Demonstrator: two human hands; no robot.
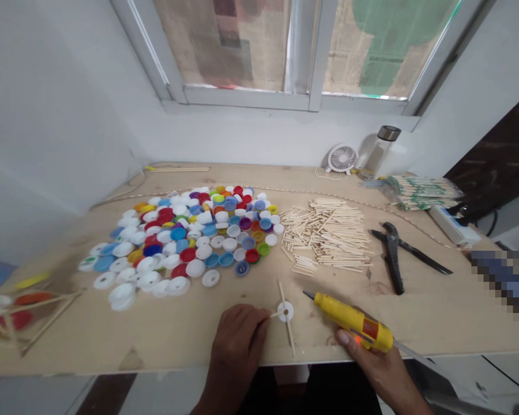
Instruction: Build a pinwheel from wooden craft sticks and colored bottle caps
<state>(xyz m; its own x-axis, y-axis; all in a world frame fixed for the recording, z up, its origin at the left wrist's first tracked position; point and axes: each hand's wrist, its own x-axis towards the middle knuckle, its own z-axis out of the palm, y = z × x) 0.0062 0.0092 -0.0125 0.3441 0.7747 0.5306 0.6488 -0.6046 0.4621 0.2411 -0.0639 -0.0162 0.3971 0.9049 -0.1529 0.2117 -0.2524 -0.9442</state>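
Note:
Near the table's front edge lies a white bottle cap [289, 309] with a hole in its middle. A long thin wooden stick [290, 337] runs across it, sticking out at both ends. My left hand [241, 340] is closed in a pinch on a short wooden stick [275, 314], whose tip reaches the cap from the left. To the right, my right hand [376, 363] grips a yellow hot glue gun [352, 320]. Its dark nozzle points left, above the table and apart from the cap. A small red light glows on its body.
Colourful bottle caps [203, 252] are heaped on the left, beside a pile of cut sticks [333, 233]. Pliers [392, 256] lie at right, near a power strip [455, 225] and bagged sticks [424, 192]. Behind stand a fan [342, 157] and a bottle [378, 153]. A stick frame [47, 320] sits far left.

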